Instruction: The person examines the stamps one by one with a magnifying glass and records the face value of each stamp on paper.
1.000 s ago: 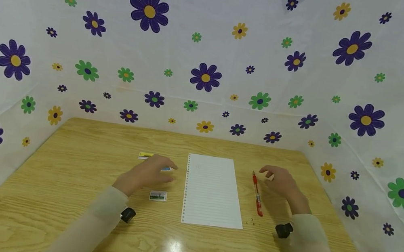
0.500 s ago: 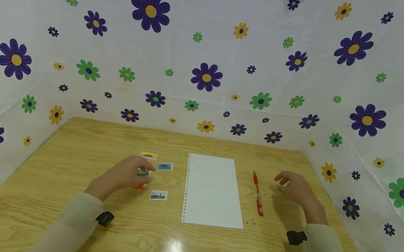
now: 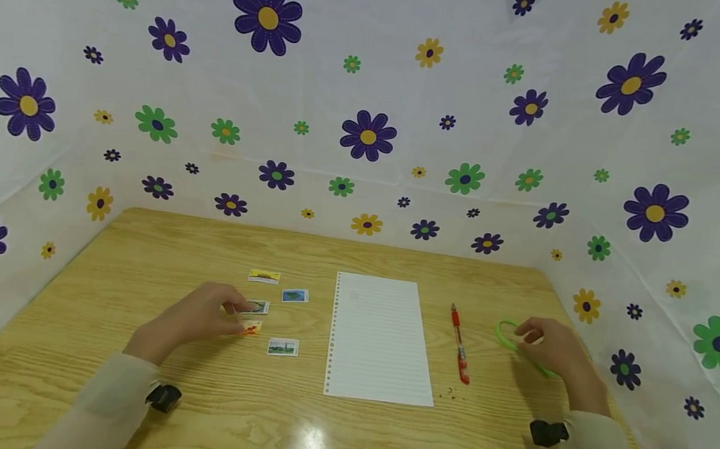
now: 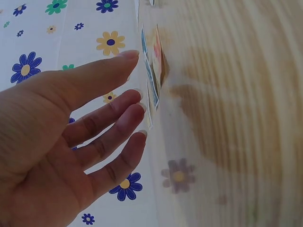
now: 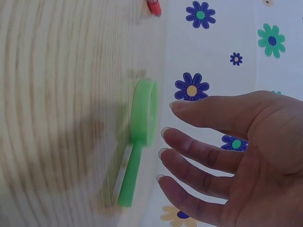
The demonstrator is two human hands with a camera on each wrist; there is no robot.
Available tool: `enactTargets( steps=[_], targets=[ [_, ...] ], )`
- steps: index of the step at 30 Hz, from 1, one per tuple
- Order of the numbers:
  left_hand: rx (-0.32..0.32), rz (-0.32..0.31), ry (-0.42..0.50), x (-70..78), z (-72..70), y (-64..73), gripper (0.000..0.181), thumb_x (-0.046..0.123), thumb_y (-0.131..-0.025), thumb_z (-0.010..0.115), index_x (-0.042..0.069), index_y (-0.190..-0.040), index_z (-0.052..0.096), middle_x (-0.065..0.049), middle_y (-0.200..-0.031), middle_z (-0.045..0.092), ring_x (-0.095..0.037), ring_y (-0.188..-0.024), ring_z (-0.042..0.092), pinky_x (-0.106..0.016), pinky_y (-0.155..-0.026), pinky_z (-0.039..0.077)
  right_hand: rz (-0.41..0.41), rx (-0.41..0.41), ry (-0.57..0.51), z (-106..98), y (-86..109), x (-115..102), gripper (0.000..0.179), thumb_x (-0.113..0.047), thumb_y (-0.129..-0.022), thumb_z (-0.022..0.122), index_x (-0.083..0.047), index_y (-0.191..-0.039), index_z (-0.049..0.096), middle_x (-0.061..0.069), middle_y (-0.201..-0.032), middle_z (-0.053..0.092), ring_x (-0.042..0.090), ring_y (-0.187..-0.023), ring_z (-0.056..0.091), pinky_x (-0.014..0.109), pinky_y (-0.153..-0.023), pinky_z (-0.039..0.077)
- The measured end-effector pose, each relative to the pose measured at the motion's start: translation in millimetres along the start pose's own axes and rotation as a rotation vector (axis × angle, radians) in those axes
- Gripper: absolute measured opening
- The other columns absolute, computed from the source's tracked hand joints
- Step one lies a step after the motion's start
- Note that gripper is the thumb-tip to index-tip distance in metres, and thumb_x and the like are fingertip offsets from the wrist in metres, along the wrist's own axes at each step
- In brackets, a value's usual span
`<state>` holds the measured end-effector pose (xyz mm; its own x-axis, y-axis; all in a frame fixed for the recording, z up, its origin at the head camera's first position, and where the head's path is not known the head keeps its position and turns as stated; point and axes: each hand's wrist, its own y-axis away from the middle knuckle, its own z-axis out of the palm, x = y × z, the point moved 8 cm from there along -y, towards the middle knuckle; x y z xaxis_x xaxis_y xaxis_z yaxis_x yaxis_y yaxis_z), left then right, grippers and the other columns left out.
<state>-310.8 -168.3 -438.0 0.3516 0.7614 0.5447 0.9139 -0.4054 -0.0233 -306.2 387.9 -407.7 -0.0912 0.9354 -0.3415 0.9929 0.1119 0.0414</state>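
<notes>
My left hand [image 3: 195, 317] is beside several small picture stamps at the left of the table, its fingers loosely bent and gripping nothing. Nearest its fingertips are a stamp with an orange-red picture [image 3: 252, 327] and a greenish one [image 3: 259, 306]. Around them lie a yellow stamp [image 3: 264, 276], a blue one [image 3: 295, 296] and one with a green landscape [image 3: 283, 347]. At the right, my right hand [image 3: 559, 352] hovers by a green magnifying glass [image 5: 143, 113]. The right wrist view has its relaxed fingers apart from the ring and handle.
A lined, punched sheet of paper [image 3: 381, 342] lies mid-table, with a faint mark near its top left. Right of it is a red pen [image 3: 459, 346], with small dark crumbs [image 3: 450, 394] close to its lower end. Flower-patterned cloth [image 3: 374, 74] surrounds the table [image 3: 169, 249].
Both hands have drawn outward, away from the paper. The left has uncovered the stamps it was over; the right has left the pen's side, and the magnifying glass now shows beneath it.
</notes>
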Motion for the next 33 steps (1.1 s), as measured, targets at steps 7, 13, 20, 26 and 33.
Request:
enactTargets(
  steps=[7,13,20,26,33],
  targets=[
    [-0.002,-0.018,-0.025,-6.7,-1.5,5.4,0.03,0.015,-0.084,0.085,0.007,-0.113,0.079,-0.003,-0.101,0.074,-0.015,-0.088,0.06,-0.036,-0.082,0.054,0.032,-0.022,0.002,1.1,4.8,15.0,0.02,-0.007,-0.089,0.072,0.001,-0.106,0.071,0.022,-0.096,0.072,0.04,-0.092,0.065,0.055,-0.079,0.054],
    [-0.021,-0.03,-0.021,-11.3,0.6,6.4,0.029,0.014,-0.084,0.085,0.005,-0.111,0.079,-0.003,-0.097,0.073,-0.015,-0.085,0.058,-0.035,-0.08,0.053,0.075,-0.034,-0.036,2.2,7.6,23.9,0.021,-0.005,-0.086,0.074,0.003,-0.105,0.071,0.022,-0.094,0.07,0.036,-0.089,0.064,0.051,-0.076,0.053],
    [-0.04,-0.016,0.016,-13.9,3.3,5.0,0.026,0.012,-0.084,0.084,0.004,-0.108,0.079,-0.003,-0.095,0.072,-0.014,-0.083,0.058,-0.033,-0.077,0.053,0.116,-0.055,-0.055,8.4,7.4,36.9,0.02,-0.005,-0.086,0.075,0.001,-0.105,0.07,0.022,-0.095,0.07,0.034,-0.089,0.064,0.049,-0.077,0.053],
    [-0.052,-0.053,0.044,-20.6,7.3,2.2,0.02,0.011,-0.085,0.083,0.007,-0.104,0.08,-0.003,-0.097,0.073,-0.015,-0.084,0.061,-0.034,-0.079,0.056,0.156,-0.069,-0.065,13.2,7.0,43.1,0.019,-0.003,-0.087,0.073,0.0,-0.106,0.07,0.022,-0.097,0.068,0.033,-0.089,0.062,0.043,-0.074,0.052],
    [-0.067,-0.056,0.048,-23.8,9.8,0.6,0.015,0.012,-0.086,0.082,0.01,-0.101,0.079,-0.002,-0.098,0.073,-0.014,-0.085,0.062,-0.036,-0.08,0.058,0.161,-0.065,-0.068,14.5,5.8,43.8,0.018,0.001,-0.086,0.07,0.001,-0.104,0.068,0.024,-0.096,0.07,0.03,-0.085,0.064,0.035,-0.067,0.054]
  ],
)
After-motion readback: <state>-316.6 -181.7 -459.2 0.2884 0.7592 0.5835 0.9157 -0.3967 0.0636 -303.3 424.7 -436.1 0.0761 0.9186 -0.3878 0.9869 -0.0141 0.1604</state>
